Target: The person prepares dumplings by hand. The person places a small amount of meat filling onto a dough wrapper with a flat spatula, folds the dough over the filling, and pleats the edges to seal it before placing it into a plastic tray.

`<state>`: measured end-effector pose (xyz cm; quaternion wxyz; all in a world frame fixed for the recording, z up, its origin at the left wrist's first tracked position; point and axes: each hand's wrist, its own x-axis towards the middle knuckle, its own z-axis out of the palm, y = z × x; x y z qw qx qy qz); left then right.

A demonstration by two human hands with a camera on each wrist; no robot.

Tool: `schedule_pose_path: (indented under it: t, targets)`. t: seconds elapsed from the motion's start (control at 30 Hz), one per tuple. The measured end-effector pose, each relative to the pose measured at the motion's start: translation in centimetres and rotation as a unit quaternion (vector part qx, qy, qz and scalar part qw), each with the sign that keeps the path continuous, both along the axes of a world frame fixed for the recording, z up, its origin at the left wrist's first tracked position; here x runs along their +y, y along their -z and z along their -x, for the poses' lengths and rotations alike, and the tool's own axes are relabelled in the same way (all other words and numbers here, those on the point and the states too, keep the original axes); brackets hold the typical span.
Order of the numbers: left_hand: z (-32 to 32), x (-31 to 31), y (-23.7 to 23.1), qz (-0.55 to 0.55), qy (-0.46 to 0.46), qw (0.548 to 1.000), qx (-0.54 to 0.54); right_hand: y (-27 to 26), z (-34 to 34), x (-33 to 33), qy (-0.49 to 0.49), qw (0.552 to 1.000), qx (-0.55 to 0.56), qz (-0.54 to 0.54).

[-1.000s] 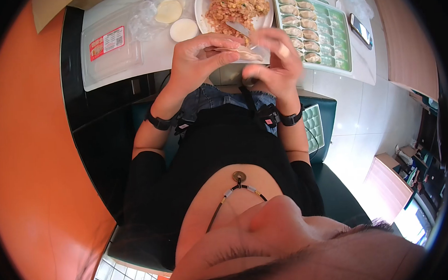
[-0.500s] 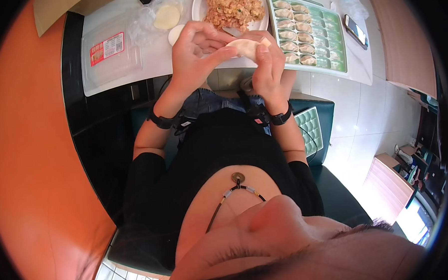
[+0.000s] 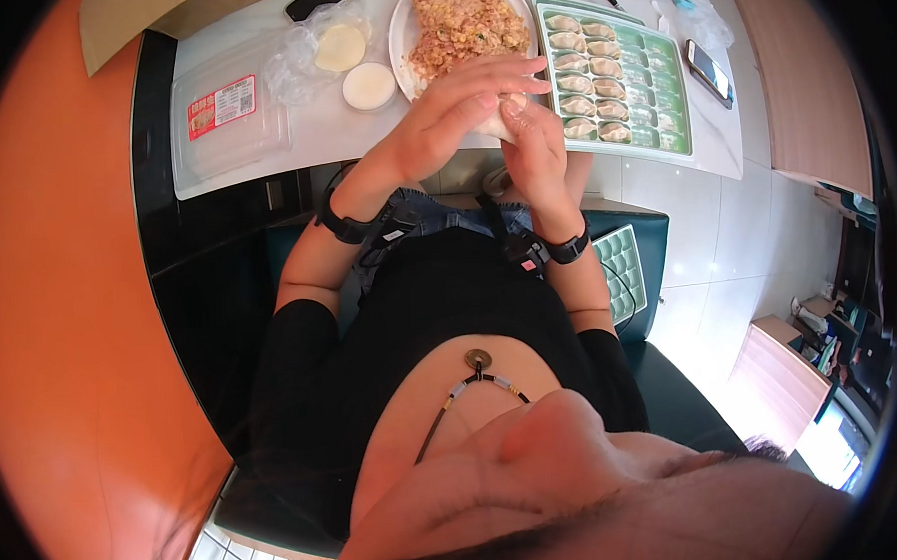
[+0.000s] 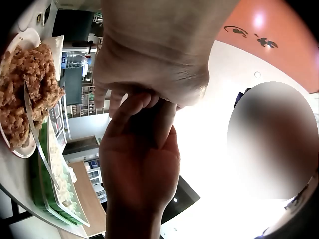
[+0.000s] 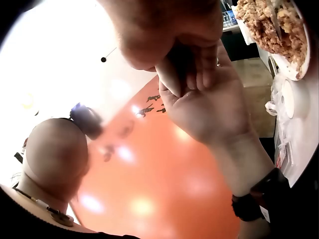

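Note:
Over the table's near edge, a pale dumpling (image 3: 497,126) is held between both hands. My left hand (image 3: 430,123) has its thumb on the dumpling and long fingers stretched over it toward the right. My right hand (image 3: 539,154) pinches its right side with thumb and fingers. Beyond the hands lies a plate (image 3: 399,44) of minced filling (image 3: 469,21). A knife or flat spreader (image 4: 36,133) rests in the filling in the left wrist view. To the right, a green tray (image 3: 618,145) carries dumplings in its left columns. Fingers hide much of the held dumpling.
Left of the plate are a round white dish (image 3: 369,86), round wrappers (image 3: 339,48) on plastic, and a clear lidded box (image 3: 233,149). A phone (image 3: 709,73) lies right of the tray. Another green tray (image 3: 619,273) sits on the seat.
My right hand has come back to the dumpling from apart. The left fingers have straightened and swung rightward over it, and the dumpling has turned and is more covered.

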<state>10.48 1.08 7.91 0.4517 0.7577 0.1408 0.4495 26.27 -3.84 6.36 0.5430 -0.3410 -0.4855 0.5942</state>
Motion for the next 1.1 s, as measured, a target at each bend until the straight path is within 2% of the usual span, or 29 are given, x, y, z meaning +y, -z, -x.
schedule_pose_path:
  t: [0.17, 0.3, 0.43, 0.57, 0.63, 0.7, 0.77, 0.87, 0.9, 0.97, 1.03, 1.1]
  targets:
    - [0.0, 0.1, -0.4, -0.032, -0.004, 0.999, 0.031, -1.0, -0.3, -0.4, 0.017, 0.999, -0.038, 0.002]
    - [-0.2, -0.1, -0.6, -0.013, -0.001, 1.0, 0.007, -0.3, -1.5, -0.6, -0.04, 0.998, 0.011, 0.044]
    - [-0.2, 0.1, -0.7, -0.041, 0.005, 0.998, 0.037, -0.6, -1.6, -0.4, -0.089, 0.994, 0.034, 0.051]
    - [-0.2, 0.2, -0.9, 0.003, 0.064, 0.998, 0.015, 0.7, -2.3, -0.3, -0.089, 0.992, 0.051, 0.067]
    - [-0.3, 0.1, -0.9, -0.012, 0.053, 0.998, 0.027, 1.0, -2.5, -0.5, -0.066, 0.985, 0.079, 0.137]
    - [-0.5, 0.1, -0.8, -0.028, 0.043, 0.998, 0.037, -0.1, -2.2, -0.5, -0.072, 0.989, 0.067, 0.11]
    - [-0.8, 0.0, -0.5, -0.035, 0.041, 0.999, -0.003, -0.5, -1.9, -0.5, -0.078, 0.992, 0.056, 0.082]
    - [-1.4, -0.1, -0.5, -0.065, 0.016, 0.998, -0.012, 0.1, -1.8, -0.5, -0.085, 0.987, 0.104, 0.082]
    - [-1.7, -0.2, -0.2, -0.065, 0.016, 0.998, -0.012, 0.8, -1.8, -0.7, -0.067, 0.989, 0.116, 0.068]
    - [-2.2, -0.4, 0.5, 0.047, 0.086, 0.991, -0.088, 1.0, -1.5, -0.6, -0.055, 0.989, 0.129, 0.053]
    - [-2.7, -0.2, 0.9, 0.015, 0.063, 0.993, -0.101, 0.3, -0.7, -0.7, 0.019, 0.996, 0.086, 0.032]
    - [-3.2, -0.3, 1.1, -0.015, 0.041, 0.993, -0.113, 0.1, 0.6, -0.8, 0.056, 0.993, 0.106, 0.011]
